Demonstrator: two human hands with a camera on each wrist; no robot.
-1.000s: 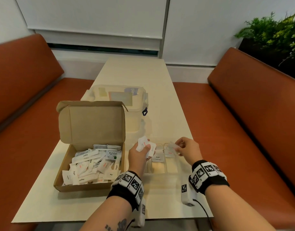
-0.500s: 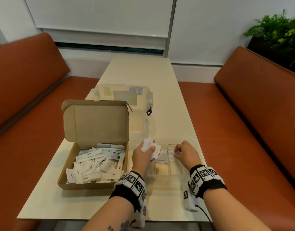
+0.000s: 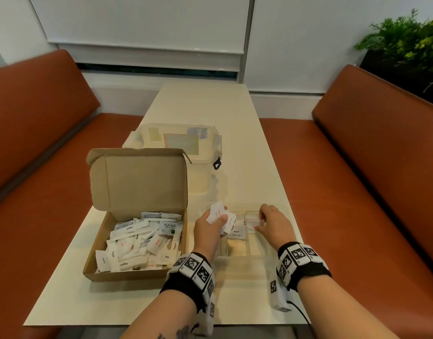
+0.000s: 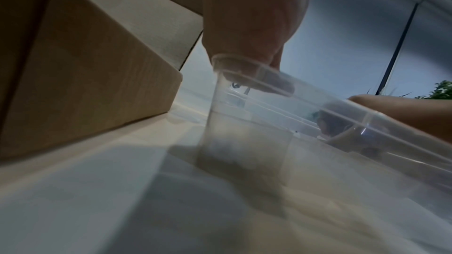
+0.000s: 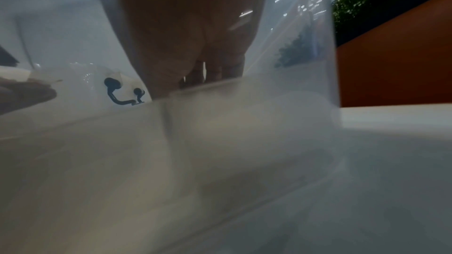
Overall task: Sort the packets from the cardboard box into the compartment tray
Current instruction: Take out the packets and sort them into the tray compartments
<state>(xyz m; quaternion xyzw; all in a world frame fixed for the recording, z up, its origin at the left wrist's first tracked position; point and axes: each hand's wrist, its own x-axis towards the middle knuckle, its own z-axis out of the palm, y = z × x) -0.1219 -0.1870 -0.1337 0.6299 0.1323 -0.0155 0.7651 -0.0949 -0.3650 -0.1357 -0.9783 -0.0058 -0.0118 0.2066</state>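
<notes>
While the cream table (image 3: 237,133) carries everything, the open cardboard box (image 3: 137,216) sits at its near left, heaped with white packets (image 3: 139,243). Behind it stands a clear lidded container (image 3: 183,143). Right of the box lies the clear compartment tray (image 3: 249,258), a pepper packet (image 3: 237,233) in one of its middle cells. The left hand (image 3: 209,232) grips a small bunch of packets (image 3: 220,216) above the tray's left end. The right hand (image 3: 271,222) reaches into the tray with curled fingers; whether it holds anything cannot be told.
</notes>
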